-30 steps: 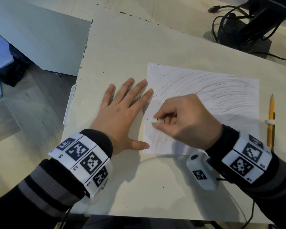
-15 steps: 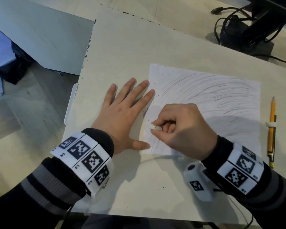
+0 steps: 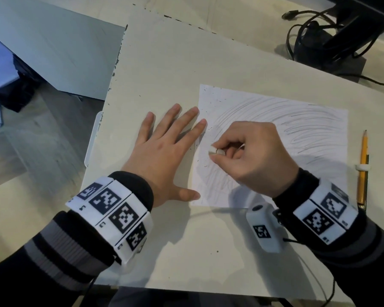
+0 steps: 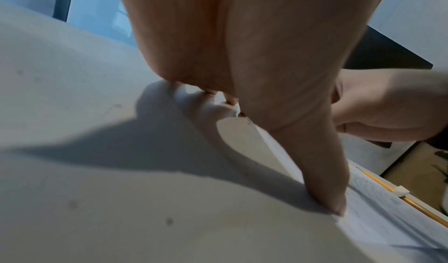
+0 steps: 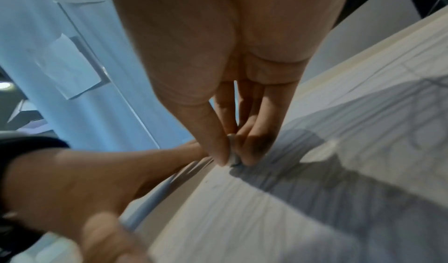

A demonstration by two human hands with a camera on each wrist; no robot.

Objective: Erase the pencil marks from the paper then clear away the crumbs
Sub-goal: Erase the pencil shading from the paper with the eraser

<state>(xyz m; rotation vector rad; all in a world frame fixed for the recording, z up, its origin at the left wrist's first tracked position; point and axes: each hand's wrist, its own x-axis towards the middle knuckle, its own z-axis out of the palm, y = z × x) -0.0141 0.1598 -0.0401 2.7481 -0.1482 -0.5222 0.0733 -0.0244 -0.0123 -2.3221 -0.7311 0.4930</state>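
Observation:
A white sheet of paper (image 3: 308, 129) covered in grey pencil strokes lies on the pale desk (image 3: 186, 74). My left hand (image 3: 164, 151) lies flat with its fingers spread, the fingertips and thumb pressing on the sheet's left edge (image 4: 274, 148). My right hand (image 3: 248, 156) pinches a small white eraser (image 3: 215, 150) between thumb and fingers and holds it down on the left part of the paper; the right wrist view shows the eraser (image 5: 231, 157) touching the sheet. Dark eraser crumbs (image 3: 211, 100) speckle the paper's upper left area.
A yellow pencil (image 3: 363, 165) with a white clip lies on the desk just right of the paper. A black monitor stand (image 3: 333, 41) with tangled cables sits at the back right. The desk's left edge (image 3: 111, 89) drops to the floor.
My right hand has slid the eraser down toward me and then back up across the left part of the sheet. The left hand has stayed put.

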